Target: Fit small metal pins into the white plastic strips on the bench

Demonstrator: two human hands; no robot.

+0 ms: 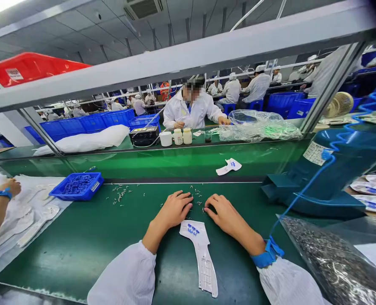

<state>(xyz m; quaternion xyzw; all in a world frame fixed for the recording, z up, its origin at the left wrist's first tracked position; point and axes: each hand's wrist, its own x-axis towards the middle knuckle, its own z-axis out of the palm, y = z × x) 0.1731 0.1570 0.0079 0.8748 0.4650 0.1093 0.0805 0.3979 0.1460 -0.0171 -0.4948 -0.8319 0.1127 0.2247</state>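
A white plastic handle-shaped piece [203,254] with blue parts in its wide end lies on the green work surface, between my forearms. Just beyond its wide end, my left hand [175,207] rests low over the surface, fingers stretched and slightly apart, with nothing visible in it. Opposite it, my right hand [223,213] has its fingers curled and fingertips together at the small metal parts; what they pinch, if anything, is too small to name. Several loose small metal parts [198,195] are scattered between the two hands. A blue band circles my right wrist.
Left stand a blue tray [94,190] of small blue parts and another person's hand [12,186] over white pieces. More metal parts [121,195] lie near the tray. A teal machine [318,178], coiled blue cord and bag of dark bits [330,258] occupy the right. Another white piece [229,166] lies ahead.
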